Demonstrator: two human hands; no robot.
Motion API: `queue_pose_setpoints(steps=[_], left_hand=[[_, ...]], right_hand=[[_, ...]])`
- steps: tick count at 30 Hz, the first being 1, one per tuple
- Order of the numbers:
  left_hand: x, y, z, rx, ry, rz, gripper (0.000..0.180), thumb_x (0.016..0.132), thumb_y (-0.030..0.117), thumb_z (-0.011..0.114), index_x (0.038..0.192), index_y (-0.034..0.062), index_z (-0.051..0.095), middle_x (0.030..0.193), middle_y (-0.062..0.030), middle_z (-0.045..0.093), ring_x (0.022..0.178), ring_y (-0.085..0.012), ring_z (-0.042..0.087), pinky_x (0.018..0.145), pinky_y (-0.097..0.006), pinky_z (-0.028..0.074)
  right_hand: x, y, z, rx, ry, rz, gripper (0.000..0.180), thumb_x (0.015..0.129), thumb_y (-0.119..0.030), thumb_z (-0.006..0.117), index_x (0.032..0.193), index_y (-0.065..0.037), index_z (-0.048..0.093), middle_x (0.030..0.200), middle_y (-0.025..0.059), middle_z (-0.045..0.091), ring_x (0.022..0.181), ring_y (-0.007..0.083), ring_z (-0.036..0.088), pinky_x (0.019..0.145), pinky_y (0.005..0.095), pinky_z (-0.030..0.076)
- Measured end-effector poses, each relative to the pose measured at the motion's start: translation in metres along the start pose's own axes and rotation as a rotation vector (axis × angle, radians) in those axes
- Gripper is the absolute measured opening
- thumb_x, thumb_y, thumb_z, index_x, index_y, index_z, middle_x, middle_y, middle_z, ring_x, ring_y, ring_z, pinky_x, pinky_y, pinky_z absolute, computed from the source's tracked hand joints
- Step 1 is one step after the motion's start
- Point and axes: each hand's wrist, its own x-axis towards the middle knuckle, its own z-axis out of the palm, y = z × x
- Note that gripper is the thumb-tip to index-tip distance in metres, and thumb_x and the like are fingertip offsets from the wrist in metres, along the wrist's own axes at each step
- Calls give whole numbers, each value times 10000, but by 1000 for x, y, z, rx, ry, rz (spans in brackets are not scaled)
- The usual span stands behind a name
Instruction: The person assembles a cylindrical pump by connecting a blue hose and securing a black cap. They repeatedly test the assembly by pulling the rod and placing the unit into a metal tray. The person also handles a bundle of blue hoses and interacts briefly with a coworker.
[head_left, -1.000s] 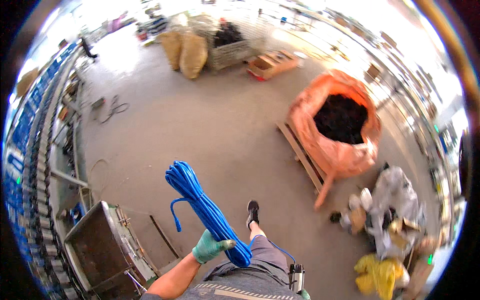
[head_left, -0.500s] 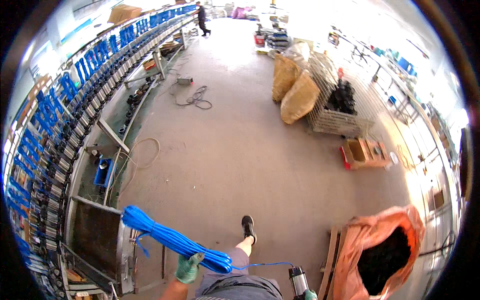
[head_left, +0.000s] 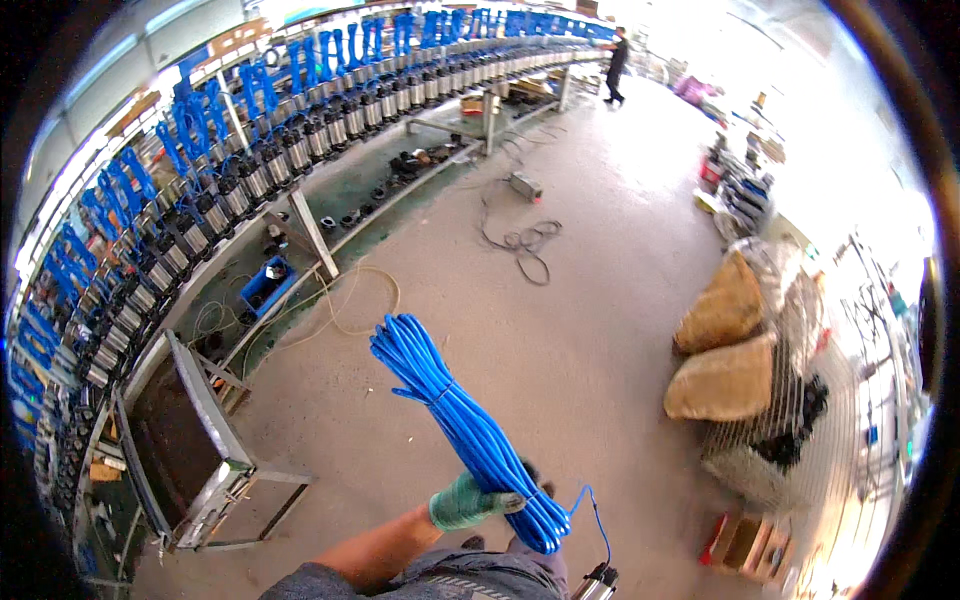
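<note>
In a green glove, my left hand (head_left: 470,503) grips a long tied bundle of blue cable (head_left: 455,415) near its lower end. The bundle slants up to the left in front of my body. From its lower end a single blue strand (head_left: 600,520) runs down to a silver metal cylinder with a dark top, like a pump motor (head_left: 597,583), cut off by the bottom edge. My right hand is out of the picture, so its hold on that cylinder cannot be seen.
Along the left runs a long bench with rows of silver cylinders (head_left: 295,150) and hanging blue cable bundles (head_left: 185,130). A metal-framed stand (head_left: 215,430) juts out at lower left. Grey cable (head_left: 530,240) lies on the floor. Sacks (head_left: 725,380), a wire cage and a carton (head_left: 745,545) stand right. A person (head_left: 616,65) is far off.
My view has swung left, bringing more of the bench into sight. The cable bundle now points more upward. My right hand and the orange sack have left the picture.
</note>
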Motion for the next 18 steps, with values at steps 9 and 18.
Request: queue_pose_setpoints(steps=[9,18], left_hand=[[292,47,-41,26,317,100,496,897,224,779,1307,44,565,1203,-78,645,1139,-210,605,983,-405,498],[591,103,-80,-161,551,100,531,787,248,810,1232,51,599,1062,-53,648,998,-194,632,891,-372,521]], right_hand=[[129,-289,247,-136,-197,-15,324,924,-127,545,1246,-105,519,889,139,634,585,316,620,468,483,517],[249,-578,481,-244,-283,-89,330,924,-119,543,1252,-104,511,869,139,626,577,315,617,464,481,519]])
